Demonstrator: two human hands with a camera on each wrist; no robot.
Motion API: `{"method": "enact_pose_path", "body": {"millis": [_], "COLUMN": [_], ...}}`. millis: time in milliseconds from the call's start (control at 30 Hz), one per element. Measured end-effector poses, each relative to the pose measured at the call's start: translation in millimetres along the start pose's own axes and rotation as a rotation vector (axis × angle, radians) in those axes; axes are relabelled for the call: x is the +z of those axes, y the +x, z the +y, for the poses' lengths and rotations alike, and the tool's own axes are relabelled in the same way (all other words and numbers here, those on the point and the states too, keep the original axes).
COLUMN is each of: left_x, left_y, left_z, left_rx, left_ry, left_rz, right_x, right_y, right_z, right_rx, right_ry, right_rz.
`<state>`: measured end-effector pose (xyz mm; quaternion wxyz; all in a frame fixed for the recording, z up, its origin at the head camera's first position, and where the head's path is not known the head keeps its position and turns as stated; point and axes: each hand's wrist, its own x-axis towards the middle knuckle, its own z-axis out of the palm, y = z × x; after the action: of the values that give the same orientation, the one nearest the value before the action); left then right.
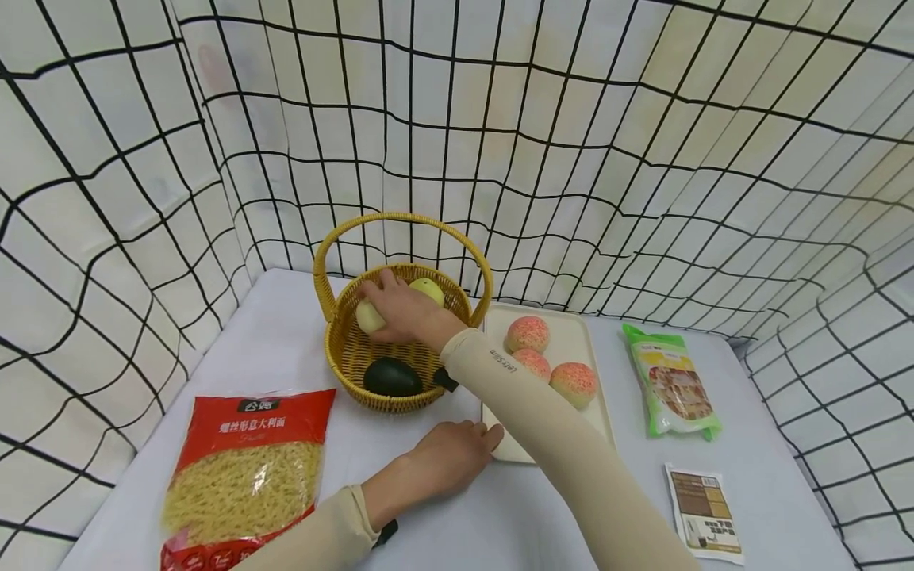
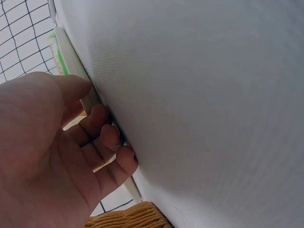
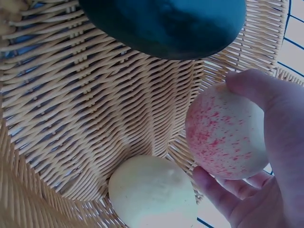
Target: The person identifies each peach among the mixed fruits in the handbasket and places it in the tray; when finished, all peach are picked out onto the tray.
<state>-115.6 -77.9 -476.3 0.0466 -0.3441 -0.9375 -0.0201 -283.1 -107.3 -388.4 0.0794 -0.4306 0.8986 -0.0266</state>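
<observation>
My right hand [image 1: 403,309] reaches into a yellow wicker basket [image 1: 336,349] and holds a peach [image 3: 223,133], pale with pink speckles, between thumb and fingers. Beside it in the basket sits a pale yellow-green round fruit [image 1: 428,290]. A dark green, smooth avocado-like fruit [image 1: 393,377] lies at the basket's near side. My left hand [image 1: 453,456] rests low on the table at the near left corner of a cream tray [image 1: 510,448]. In the left wrist view the tray's edge [image 2: 73,57] shows between its thumb and curled fingers. Several pink-speckled peaches [image 1: 574,385] lie on the tray, partly behind my right sleeve.
A red-topped bag of spiral pasta [image 1: 246,468] lies at the left. To the right are a green-edged food packet [image 1: 673,381] and a smaller brown-and-white packet [image 1: 705,514]. Black netting [image 1: 450,127] over white cloth encloses the table's back and sides.
</observation>
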Motion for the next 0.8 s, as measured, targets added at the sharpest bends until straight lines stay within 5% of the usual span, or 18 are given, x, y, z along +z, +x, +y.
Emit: {"method": "enact_pose_path", "body": {"millis": [533,800], "left_x": [-3.0,-2.0], "left_y": [-1.2,-2.8], "left_z": [-0.1,-0.7], "left_rx": [-0.010,-0.001], "left_ry": [-0.068,-0.098], "left_rz": [0.011,0.043], "right_x": [-7,-6], "right_y": [-19.5,-40.5], "right_z": [-1,7], "right_rx": [-0.078,-0.105], "right_ry": [-0.033,0.076], "right_rz": [0.069,0.138]}}
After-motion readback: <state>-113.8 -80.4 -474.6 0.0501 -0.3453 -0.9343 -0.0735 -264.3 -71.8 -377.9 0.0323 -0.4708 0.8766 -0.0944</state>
